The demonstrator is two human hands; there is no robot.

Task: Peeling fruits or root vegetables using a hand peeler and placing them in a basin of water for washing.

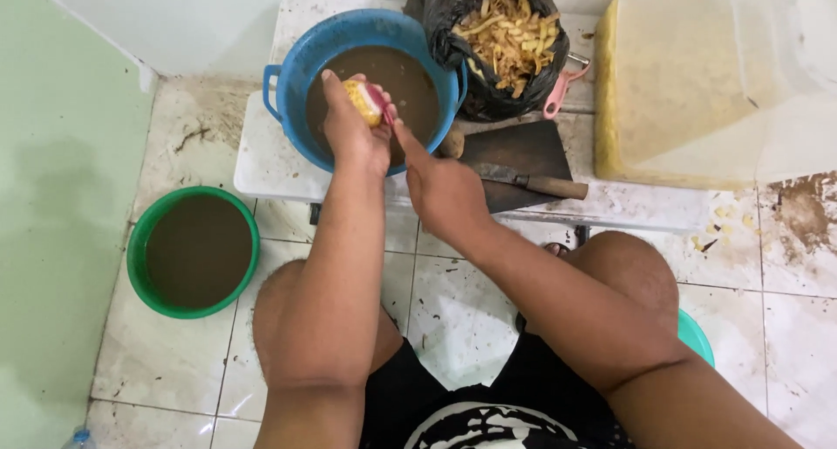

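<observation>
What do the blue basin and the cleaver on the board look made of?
Blue basin: likely moulded plastic, with a smooth, slightly glossy rim and an integral side handle. Cleaver: dull grey blade, probably steel, with a round brown handle that looks wooden. It lies on a dark board, material unclear.

Bright, even indoor light; soft shadows; sharp focus

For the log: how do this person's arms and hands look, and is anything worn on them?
Both arms are bare from the upper arm down: no sleeves show. The left hand and the right hand have no gloves, and no watch, ring or band shows on either wrist. Both hands look wet. The only clothing in view is black, with a white print, at the bottom edge.
</observation>
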